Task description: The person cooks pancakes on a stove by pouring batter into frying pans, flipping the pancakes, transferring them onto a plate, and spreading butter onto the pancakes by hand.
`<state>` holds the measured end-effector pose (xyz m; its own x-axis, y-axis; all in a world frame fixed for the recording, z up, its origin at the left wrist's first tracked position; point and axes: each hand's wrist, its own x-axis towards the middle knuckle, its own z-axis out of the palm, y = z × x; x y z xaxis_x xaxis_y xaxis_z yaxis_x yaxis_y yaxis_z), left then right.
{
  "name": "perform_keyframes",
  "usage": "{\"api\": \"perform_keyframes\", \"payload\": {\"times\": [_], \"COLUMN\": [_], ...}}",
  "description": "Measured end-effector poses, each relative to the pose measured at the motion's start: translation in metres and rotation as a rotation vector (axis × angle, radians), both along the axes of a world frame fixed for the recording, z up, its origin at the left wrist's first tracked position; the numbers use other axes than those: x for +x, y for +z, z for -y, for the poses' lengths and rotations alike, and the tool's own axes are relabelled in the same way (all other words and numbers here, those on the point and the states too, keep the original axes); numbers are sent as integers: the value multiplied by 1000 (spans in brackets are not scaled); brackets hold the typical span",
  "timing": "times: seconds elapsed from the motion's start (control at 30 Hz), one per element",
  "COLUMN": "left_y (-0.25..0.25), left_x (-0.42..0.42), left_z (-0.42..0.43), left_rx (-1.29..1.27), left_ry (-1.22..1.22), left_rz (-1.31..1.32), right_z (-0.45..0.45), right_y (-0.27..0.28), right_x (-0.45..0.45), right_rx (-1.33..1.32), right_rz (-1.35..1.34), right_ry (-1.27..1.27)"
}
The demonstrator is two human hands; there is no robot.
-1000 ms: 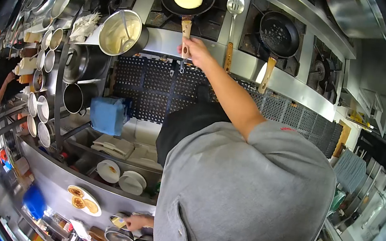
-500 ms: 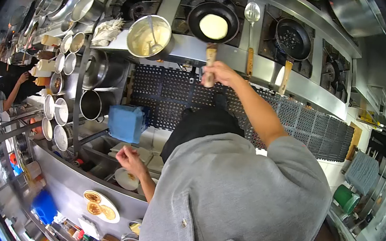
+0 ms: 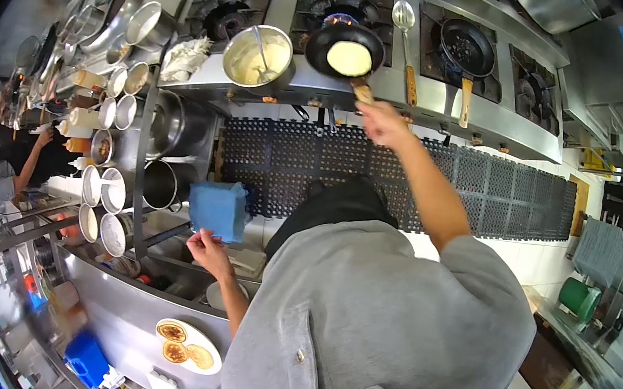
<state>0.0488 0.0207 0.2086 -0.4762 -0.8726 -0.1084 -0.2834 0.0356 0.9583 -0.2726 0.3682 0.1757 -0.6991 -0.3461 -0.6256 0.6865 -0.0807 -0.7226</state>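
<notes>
Black pan (image 3: 318, 49), pale pancake (image 3: 349, 58) inside, is just in front of a flame (image 3: 339, 20); the right hand (image 3: 386, 124) is wrapped round its handle (image 3: 364, 92). The left hand (image 3: 209, 252) hangs half curled near a blue cloth (image 3: 218, 209); whether it holds anything, one cannot tell.

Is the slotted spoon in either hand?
No: the slotted spoon lies on the stove, the right hand grips the handle of the pancake pan, and the left hand is away from the spoon.

ok so pancake (image 3: 349, 58)'s in the pan (image 3: 317, 50), batter pot (image 3: 284, 75) to its left, slotted spoon (image 3: 407, 51) right, other skillet (image 3: 468, 49) past that
</notes>
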Motion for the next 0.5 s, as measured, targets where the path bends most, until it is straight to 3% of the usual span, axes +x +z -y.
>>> {"api": "perform_keyframes", "payload": {"times": [0.07,0.13,0.27,0.33,0.4,0.5], "left_y": [9,0,11,13,20,25], "left_x": [-11,-18,-47,-58,-61,-66], "left_z": [-8,-16,-30,-36,-37,-45], "left_rx": [-3,40,34,50,46,53], "left_ry": [14,3,-174,-200,-231,-258], "left_rz": [-21,1,-98,-138,-177,-189], "right_z": [-31,7,-28,-31,-29,-47], "right_y": [9,-3,46,35,31,37], "right_x": [-3,17,37,43,39,19], "right_rx": [53,-111,231,182,375,648], "right_rz": [35,-14,6,15,-203,-305], "right_ry": [38,-91,96,53,31,108]}}
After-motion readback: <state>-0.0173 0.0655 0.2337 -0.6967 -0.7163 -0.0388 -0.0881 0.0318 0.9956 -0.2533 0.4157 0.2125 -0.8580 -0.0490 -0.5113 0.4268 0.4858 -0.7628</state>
